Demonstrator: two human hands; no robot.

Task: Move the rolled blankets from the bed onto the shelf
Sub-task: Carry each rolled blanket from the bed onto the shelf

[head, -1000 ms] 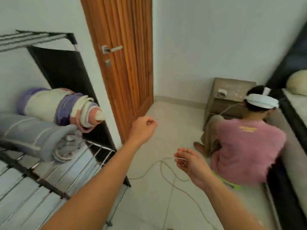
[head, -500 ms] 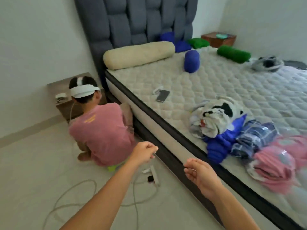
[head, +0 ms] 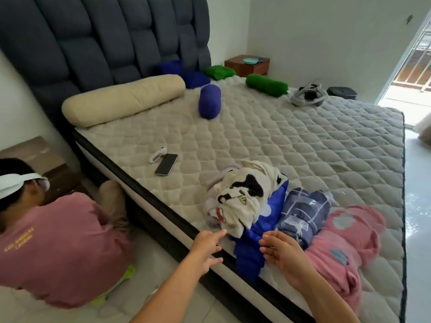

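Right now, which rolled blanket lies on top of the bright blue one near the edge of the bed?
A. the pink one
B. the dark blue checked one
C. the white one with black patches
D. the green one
C: the white blanket with black patches rests on the bright blue blanket, while the checked blanket and the pink blanket lie beside it on the mattress.

pink blanket blurred; blue blanket partly covered.
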